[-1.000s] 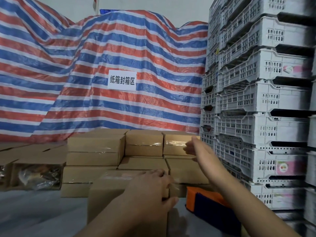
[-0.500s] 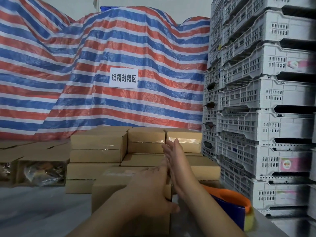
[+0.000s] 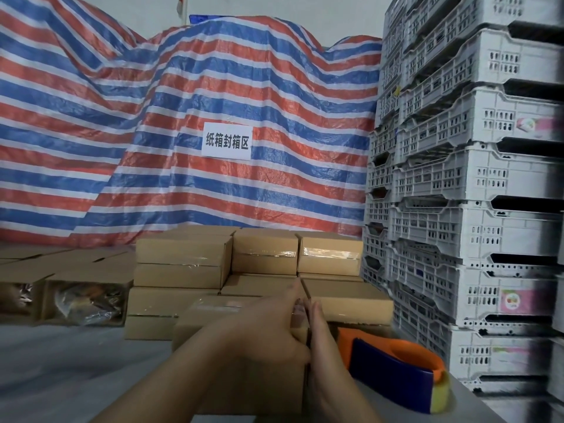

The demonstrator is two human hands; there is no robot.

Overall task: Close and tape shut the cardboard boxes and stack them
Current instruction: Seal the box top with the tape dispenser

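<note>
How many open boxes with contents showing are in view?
2: one open box left of the sealed stack, plastic-wrapped contents showing; a second open box cut by the frame's left edge. Others may sit out of view.

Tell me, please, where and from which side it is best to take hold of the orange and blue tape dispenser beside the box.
Grip the tape dispenser around its orange curved top, coming from above and from the left. It lies free on the table, while the crates crowd its right side.

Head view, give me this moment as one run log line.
left hand grips box | right hand flat on box side | tape dispenser idle on table
</note>
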